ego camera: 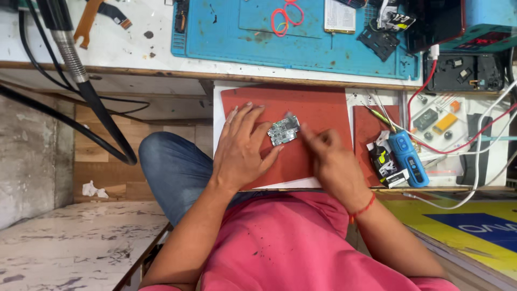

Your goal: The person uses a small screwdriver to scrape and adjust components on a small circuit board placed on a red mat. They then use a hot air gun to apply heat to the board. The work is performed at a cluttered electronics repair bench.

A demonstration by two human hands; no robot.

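The left hand (pixel 239 153) lies flat, fingers spread, touching a small green circuit board (pixel 284 131) on the red mat (pixel 318 108). The right hand (pixel 328 156) is blurry; can't tell its grip.

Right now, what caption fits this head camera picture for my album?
Left hand steadies a small circuit board on a red mat; blurred right hand beside it.

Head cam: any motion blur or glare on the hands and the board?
Head view: right hand smeared by motion blur, fingertips soft; left hand sharp, resting beside the small circuit board, which stays readable on the red mat. Lighting even, shadows soft, no strong glare; mild wide-angle bend at edges.
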